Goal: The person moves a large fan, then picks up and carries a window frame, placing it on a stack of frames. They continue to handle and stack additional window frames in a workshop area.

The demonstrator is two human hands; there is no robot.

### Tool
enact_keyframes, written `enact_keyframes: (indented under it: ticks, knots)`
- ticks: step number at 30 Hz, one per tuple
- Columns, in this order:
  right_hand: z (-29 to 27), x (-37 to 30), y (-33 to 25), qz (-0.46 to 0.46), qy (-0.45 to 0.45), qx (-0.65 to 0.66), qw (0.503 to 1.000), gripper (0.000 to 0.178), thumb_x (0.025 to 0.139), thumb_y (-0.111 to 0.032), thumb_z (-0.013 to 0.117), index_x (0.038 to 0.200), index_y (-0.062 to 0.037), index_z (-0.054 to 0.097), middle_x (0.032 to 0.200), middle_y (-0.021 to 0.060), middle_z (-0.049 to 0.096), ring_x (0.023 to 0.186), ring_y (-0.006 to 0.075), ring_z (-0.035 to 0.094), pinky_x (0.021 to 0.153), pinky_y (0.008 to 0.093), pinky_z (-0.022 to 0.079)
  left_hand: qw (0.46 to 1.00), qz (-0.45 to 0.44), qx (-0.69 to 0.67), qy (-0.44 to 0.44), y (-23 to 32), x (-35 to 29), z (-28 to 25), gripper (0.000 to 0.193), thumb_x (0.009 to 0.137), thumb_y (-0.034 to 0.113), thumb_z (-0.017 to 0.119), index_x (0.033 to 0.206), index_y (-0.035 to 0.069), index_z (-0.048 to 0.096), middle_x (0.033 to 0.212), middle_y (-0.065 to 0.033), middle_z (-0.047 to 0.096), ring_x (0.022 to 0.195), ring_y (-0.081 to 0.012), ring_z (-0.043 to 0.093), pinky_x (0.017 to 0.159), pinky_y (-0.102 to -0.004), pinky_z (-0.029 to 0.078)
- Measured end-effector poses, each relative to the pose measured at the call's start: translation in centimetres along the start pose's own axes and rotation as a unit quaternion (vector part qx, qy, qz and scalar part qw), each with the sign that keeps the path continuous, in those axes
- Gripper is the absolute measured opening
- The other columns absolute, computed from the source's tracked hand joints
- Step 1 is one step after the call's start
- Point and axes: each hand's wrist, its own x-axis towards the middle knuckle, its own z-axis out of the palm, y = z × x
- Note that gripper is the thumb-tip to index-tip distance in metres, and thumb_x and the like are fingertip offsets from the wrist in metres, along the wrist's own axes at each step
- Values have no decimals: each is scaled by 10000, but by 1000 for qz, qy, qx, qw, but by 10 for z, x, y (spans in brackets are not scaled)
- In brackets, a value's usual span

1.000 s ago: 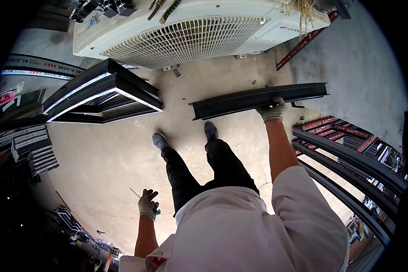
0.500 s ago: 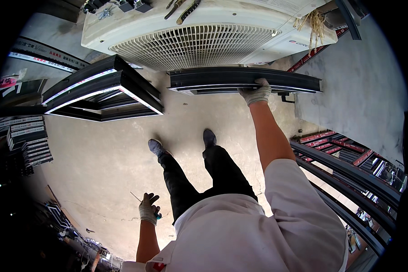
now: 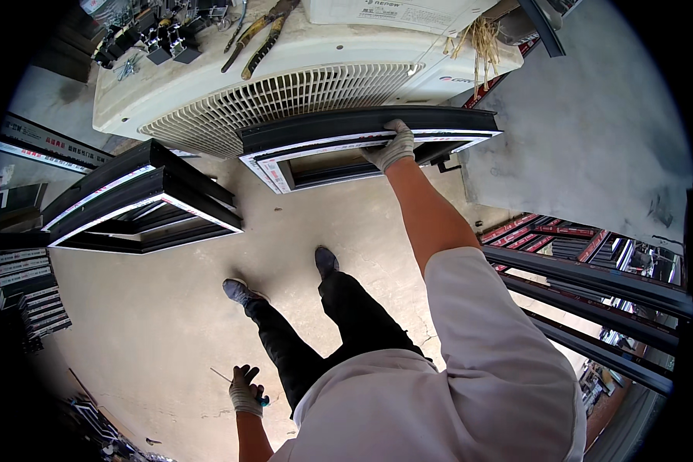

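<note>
Against the front of the white air-conditioner unit (image 3: pixel 285 92), the dark frame (image 3: pixel 369 142) is held level, its long upper edge touching the unit's grille and its white-lined inner edges facing the camera. Right hand (image 3: pixel 391 146), gloved, clamps the frame's top rail near the middle, fingers curled over the rail and pressed together. Left hand (image 3: pixel 246 393), also gloved, hangs low beside the left leg, well away from the unit, fingers closed round a thin tool (image 3: pixel 239 383) with a teal grip.

On top of the unit lie pliers (image 3: pixel 262 35), a cluster of dark clips (image 3: pixel 158 42), and a white box (image 3: pixel 393 11) with a bundle of straw-coloured ties (image 3: pixel 481 38) at its right end. A red label sits at the unit's right corner.

Left of the unit, a stack of similar frames (image 3: pixel 138 204) lies on the concrete floor (image 3: pixel 146 323), which runs bare between stack and feet. Right of the unit stands a grey wall (image 3: pixel 593 138); below it, long dark rails (image 3: pixel 593 285) crowd that side.
</note>
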Motion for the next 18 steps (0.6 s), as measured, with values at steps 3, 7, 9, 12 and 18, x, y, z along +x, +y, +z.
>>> enact_keyframes:
  ticks: [3, 7, 9, 12, 18]
  knots:
    - [8, 12, -4, -9, 1, -22, 1000, 387, 704, -127, 612, 1083, -118, 534, 1128, 74, 546, 1064, 297, 503, 923, 582, 428, 1000, 8, -1, 0, 1, 1, 3, 460, 951, 495, 494, 1117, 74, 576, 1056, -134, 680, 361, -83, 303, 415, -248, 391]
    - [21, 22, -3, -16, 13, -42, 999, 375, 696, -166, 647, 1055, -128, 541, 1106, 64, 553, 1042, 295, 496, 942, 577, 406, 1000, 14, -2, 4, 0, -5, 8, 457, 947, 500, 501, 1102, 77, 576, 1043, -130, 681, 363, -84, 307, 413, -246, 391]
    - [27, 27, -3, -24, 26, -46, 998, 356, 693, -176, 653, 1028, -128, 542, 1096, 64, 554, 1024, 294, 492, 946, 578, 396, 1000, 13, 4, 8, -1, -8, 11, 464, 944, 503, 507, 1110, 75, 575, 1038, -131, 681, 363, -83, 307, 413, -245, 392]
    - [31, 33, -8, -25, 21, -79, 996, 284, 695, -186, 644, 954, -128, 543, 1041, 74, 559, 993, 292, 488, 929, 576, 394, 1000, 11, 4, 8, -8, -10, 11, 468, 944, 502, 509, 1118, 72, 575, 1043, -135, 681, 364, -83, 306, 414, -245, 393]
    - [28, 41, -6, -41, 23, -94, 994, 330, 681, -206, 675, 964, -93, 547, 1029, 116, 566, 970, 297, 504, 931, 563, 400, 1000, 14, -5, 4, -5, -18, 22, 477, 942, 497, 520, 1124, 60, 580, 1071, -147, 678, 369, -84, 310, 426, -255, 403]
